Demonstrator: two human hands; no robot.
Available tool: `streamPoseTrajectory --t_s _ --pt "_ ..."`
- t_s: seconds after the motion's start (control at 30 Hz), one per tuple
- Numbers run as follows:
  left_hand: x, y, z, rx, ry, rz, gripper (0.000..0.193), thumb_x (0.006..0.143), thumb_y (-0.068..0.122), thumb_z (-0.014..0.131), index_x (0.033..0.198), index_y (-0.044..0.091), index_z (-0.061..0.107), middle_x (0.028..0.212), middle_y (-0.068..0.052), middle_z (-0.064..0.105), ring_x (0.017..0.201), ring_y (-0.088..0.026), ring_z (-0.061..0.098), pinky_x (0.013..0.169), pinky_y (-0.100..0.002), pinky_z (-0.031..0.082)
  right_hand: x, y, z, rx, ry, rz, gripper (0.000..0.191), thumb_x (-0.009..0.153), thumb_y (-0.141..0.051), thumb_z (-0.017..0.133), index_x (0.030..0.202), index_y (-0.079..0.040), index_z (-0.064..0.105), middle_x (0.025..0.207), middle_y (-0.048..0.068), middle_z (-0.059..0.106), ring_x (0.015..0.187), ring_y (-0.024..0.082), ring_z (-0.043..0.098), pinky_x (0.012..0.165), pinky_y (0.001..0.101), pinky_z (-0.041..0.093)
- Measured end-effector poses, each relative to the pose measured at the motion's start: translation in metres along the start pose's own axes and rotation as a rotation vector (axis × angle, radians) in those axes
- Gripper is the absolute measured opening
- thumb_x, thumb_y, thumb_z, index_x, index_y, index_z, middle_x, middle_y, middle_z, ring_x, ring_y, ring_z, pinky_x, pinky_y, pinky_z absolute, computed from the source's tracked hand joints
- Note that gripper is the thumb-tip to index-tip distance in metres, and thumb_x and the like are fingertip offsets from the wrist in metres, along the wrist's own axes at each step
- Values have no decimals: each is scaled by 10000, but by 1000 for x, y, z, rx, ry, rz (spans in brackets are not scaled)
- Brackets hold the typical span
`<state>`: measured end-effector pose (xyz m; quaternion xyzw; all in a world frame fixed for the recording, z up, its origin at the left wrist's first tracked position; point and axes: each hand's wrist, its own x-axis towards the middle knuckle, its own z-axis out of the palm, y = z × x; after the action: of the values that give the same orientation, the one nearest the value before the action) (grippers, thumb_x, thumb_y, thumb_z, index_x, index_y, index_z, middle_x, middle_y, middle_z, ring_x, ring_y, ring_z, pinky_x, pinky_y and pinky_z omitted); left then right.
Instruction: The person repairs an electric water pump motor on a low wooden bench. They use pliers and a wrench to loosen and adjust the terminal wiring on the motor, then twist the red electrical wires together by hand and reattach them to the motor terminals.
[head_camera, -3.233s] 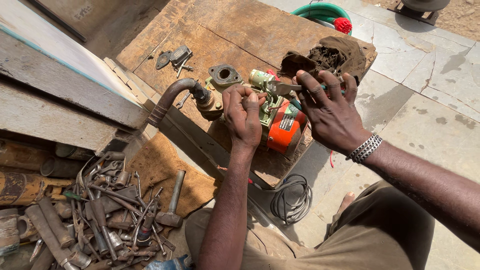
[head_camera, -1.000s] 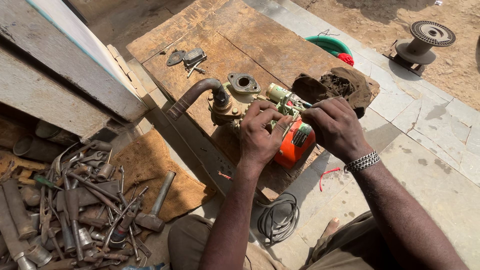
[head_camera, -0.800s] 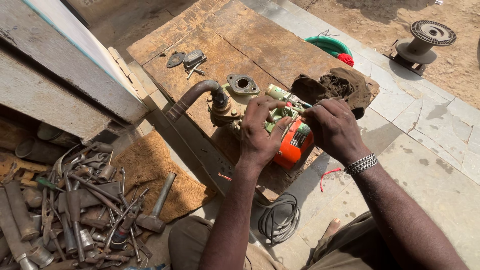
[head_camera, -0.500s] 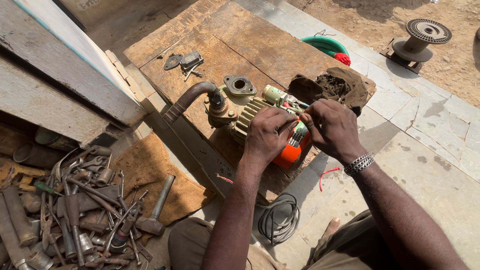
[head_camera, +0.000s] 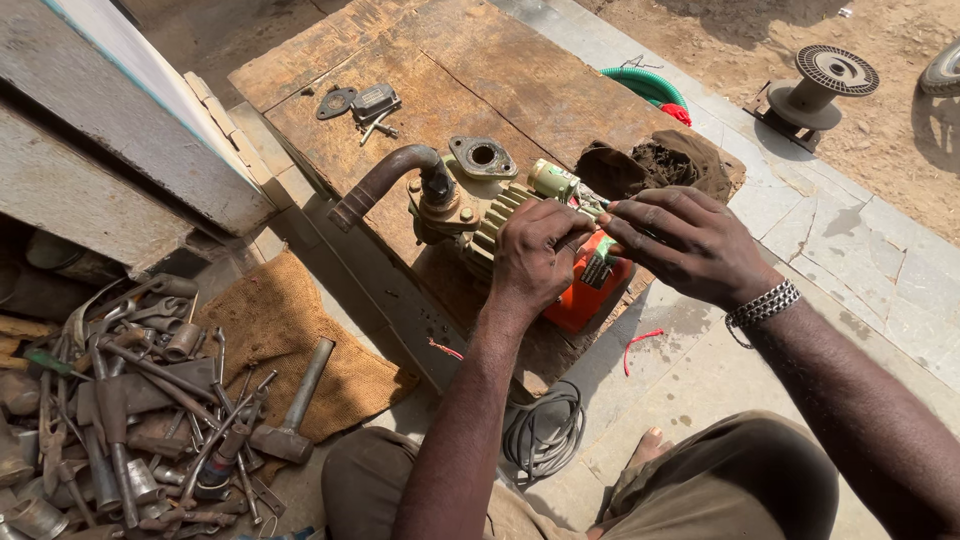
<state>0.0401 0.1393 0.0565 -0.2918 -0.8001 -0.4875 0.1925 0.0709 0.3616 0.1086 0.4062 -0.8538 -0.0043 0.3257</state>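
A small water pump motor (head_camera: 590, 290) with an orange end cover, ribbed body and a bent rusty pipe (head_camera: 385, 180) lies on a worn wooden table (head_camera: 450, 70). My left hand (head_camera: 535, 255) rests on top of the motor, fingers curled around its upper side. My right hand (head_camera: 685, 240), with a metal bracelet on the wrist, meets the left one above the motor, fingertips pinching something small that I cannot make out. A green cylindrical part (head_camera: 552, 180) sits just behind my hands.
A dirty dark rag (head_camera: 665, 165) lies at the table's right edge. Small metal parts (head_camera: 365, 105) lie farther back. A hammer (head_camera: 290, 410) rests on burlap beside a pile of rusty tools (head_camera: 120, 400). A coiled cable (head_camera: 545, 430) lies on the floor; a wire spool (head_camera: 825, 80) stands far right.
Both hands have drawn together on top of the motor; the right hand moved left from the rag side to meet the left. The view has shifted slightly.
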Motion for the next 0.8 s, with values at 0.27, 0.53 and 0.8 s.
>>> streamPoseTrajectory --t_s 0.27,0.53,0.8 --pt "-2 5 -12 26 14 -1 78 867 79 769 922 84 713 891 -40 660 913 -242 643 826 -397 529 22 7 18 125 -205 78 270 876 -271 688 1082 -101 721 955 80 683 861 235 682 746 372 568" --pt "0 5 -15 16 6 -10 87 862 49 758 904 77 688 900 -47 648 901 -247 642 799 -405 522 34 -1 19 1080 -506 874 397 1123 -341 540 979 7 666 785 144 562 630 295 485 575 401 456" --pt "0 2 -14 1 15 3 88 854 51 745 924 79 699 927 -44 668 929 -244 654 829 -399 535 33 6 -6 -60 -90 -206 407 824 -249 747 1210 -126 707 1221 91 691 1093 253 687 910 388 596"
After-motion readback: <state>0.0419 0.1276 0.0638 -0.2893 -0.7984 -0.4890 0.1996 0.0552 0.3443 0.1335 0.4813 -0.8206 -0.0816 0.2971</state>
